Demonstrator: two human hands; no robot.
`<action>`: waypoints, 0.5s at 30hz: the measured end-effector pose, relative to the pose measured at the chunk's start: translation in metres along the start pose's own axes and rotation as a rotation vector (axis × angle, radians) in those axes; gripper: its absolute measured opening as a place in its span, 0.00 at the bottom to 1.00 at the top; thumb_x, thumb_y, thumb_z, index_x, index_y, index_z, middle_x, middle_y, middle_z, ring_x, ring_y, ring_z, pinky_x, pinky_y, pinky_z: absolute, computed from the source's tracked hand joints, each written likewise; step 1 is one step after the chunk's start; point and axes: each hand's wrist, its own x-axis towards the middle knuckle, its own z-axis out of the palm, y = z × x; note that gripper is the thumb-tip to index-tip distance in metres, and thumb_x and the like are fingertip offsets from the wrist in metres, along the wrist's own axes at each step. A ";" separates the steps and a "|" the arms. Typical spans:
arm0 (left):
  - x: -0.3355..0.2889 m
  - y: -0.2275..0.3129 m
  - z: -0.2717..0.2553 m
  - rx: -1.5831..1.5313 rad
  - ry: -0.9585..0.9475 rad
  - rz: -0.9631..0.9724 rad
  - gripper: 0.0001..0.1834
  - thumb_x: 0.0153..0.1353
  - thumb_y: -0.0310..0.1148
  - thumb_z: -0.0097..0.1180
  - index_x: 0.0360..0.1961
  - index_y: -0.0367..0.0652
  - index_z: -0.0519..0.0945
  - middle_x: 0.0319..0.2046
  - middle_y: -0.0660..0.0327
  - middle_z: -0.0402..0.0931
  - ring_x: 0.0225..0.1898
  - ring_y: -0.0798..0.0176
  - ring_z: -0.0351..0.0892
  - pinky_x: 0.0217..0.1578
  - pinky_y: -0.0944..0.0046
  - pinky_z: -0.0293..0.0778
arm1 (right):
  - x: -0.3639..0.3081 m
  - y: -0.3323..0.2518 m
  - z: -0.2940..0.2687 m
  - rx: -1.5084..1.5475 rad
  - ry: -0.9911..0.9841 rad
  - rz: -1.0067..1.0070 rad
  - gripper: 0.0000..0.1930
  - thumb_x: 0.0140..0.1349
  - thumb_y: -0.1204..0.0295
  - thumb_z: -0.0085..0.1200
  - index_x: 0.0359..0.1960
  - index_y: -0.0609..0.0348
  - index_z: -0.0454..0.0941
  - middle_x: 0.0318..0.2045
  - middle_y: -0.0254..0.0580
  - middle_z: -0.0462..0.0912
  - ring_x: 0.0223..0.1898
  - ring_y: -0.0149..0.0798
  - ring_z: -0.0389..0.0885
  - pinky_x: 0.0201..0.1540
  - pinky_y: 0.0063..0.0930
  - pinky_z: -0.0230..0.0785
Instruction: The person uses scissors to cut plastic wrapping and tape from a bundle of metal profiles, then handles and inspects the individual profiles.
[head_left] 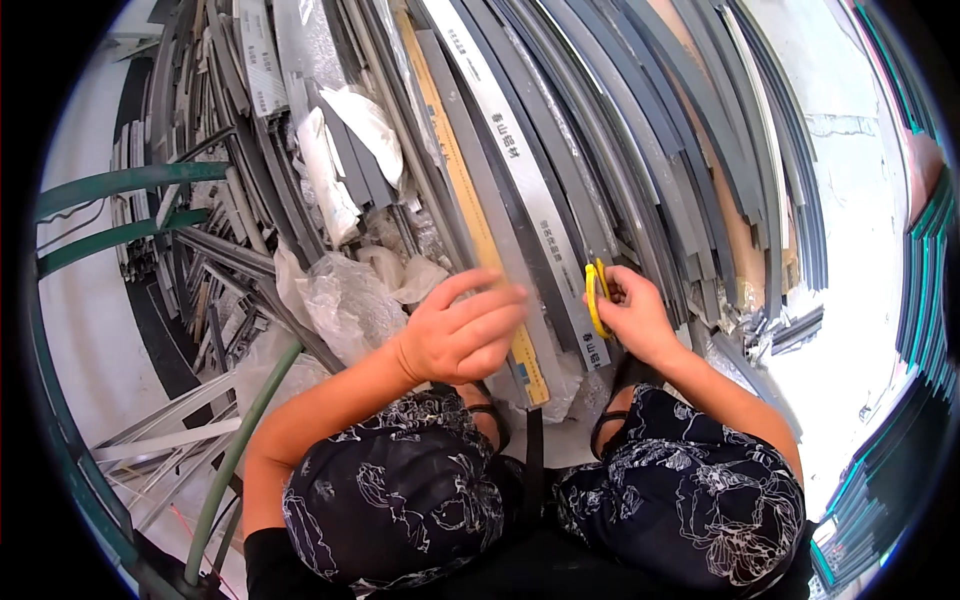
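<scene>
My right hand [637,318] is closed on a slim yellow ring-shaped tool [597,297], its exact kind unclear. It hovers beside the near end of a white printed strip [560,255]. Over a long grey metal profile with a yellow printed band [455,165], my left hand [467,328] has its fingers partly bent, and the fingertips are smeared by motion. Whether they touch the profile or pinch anything cannot be seen. The profile's near end lies between my feet.
Long grey and dark metal profiles [690,150] lie side by side ahead. Crumpled clear plastic wrap [345,300] sits left of my left hand, near shorter offcuts. Green metal tubes [245,440] stand at the left. More profiles [925,290] with teal edges are stacked at far right.
</scene>
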 end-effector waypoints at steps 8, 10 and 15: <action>0.000 0.003 0.000 0.020 0.090 -0.047 0.10 0.45 0.23 0.53 0.29 0.41 0.66 0.37 0.59 0.72 0.42 0.59 0.76 0.42 0.54 0.73 | 0.006 -0.018 0.012 -0.010 -0.025 -0.103 0.16 0.50 0.72 0.53 0.40 0.69 0.72 0.26 0.47 0.77 0.28 0.34 0.76 0.34 0.26 0.68; -0.005 0.003 0.006 0.041 0.087 -0.050 0.10 0.44 0.25 0.54 0.28 0.43 0.67 0.37 0.60 0.72 0.40 0.60 0.77 0.43 0.56 0.72 | 0.004 -0.016 0.010 -0.071 -0.025 -0.078 0.11 0.53 0.75 0.57 0.35 0.68 0.72 0.26 0.35 0.76 0.28 0.23 0.72 0.31 0.19 0.66; -0.030 -0.004 0.032 0.078 -0.147 -0.138 0.09 0.44 0.28 0.53 0.29 0.45 0.68 0.37 0.62 0.72 0.42 0.62 0.74 0.48 0.57 0.69 | -0.003 0.003 0.006 -0.045 -0.011 -0.047 0.12 0.51 0.75 0.55 0.36 0.68 0.72 0.26 0.40 0.76 0.27 0.27 0.73 0.32 0.22 0.67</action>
